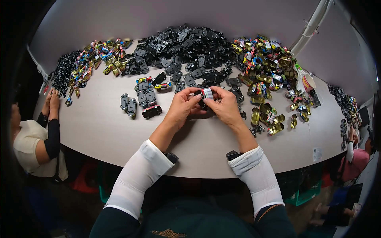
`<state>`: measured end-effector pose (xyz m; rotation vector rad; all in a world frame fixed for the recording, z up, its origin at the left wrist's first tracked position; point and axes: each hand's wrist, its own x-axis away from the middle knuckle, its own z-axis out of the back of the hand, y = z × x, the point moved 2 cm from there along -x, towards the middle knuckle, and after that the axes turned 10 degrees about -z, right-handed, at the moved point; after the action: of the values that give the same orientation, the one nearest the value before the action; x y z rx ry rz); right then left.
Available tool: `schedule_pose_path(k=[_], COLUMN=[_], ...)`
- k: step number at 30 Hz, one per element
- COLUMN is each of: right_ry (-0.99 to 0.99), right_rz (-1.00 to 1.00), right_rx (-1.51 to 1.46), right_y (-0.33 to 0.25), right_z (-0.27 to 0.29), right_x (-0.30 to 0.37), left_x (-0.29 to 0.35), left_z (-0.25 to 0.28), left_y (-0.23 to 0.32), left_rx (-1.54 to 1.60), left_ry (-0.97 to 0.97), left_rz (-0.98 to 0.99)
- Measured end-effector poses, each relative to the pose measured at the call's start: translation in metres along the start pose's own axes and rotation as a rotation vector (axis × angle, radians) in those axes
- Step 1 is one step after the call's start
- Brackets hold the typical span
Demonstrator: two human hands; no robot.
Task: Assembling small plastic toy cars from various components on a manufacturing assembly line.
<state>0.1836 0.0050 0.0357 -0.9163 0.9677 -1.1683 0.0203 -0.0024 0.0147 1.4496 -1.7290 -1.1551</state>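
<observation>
Grey and long, the tabletop (99, 135) ran under a plain grey wall, and nearly all of its far edge was buried in toy car parts. A big heap of black chassis (186, 47) lay along the middle of that edge. To its left sat a mixed pile of coloured car bodies (99, 55), and at the far left corner a patch of small black parts (63, 73). Toward the right end a heap of gold and coloured bodies (266, 67) spread down to the middle of the tabletop, with loose gold shells (274, 119) at its near fringe. Near the middle of the tabletop the worker had both hands together on a small toy car (205, 94), white on top over a black base, held just above the surface. The left hand (182, 107) was curled, its fingertips pinching the car's left side; the right hand (226, 105) was curled likewise, its thumb and fingers closed on the right side. White sleeves covered both forearms. Just left of the hands a few chassis (137, 101) lay in a loose row with one finished black car (151, 112). At the left end a second person rested both hands (51, 101) on the edge. A third person (355, 152) sat at the right end.
</observation>
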Motion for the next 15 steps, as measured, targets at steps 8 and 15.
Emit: schedule_pose_path(k=[8, 15], right_ry=[0.167, 0.25], right_rz=[0.047, 0.309], right_rx=[-0.156, 0.327], right_y=[-0.005, -0.026], right_z=[-0.003, -0.019], right_x=[0.0, 0.014], left_x=[-0.01, -0.009], left_z=[0.004, 0.011], left_y=[0.001, -0.006], left_rx=[-0.137, -0.321], left_ry=[0.07, 0.057], left_rz=[-0.22, -0.309])
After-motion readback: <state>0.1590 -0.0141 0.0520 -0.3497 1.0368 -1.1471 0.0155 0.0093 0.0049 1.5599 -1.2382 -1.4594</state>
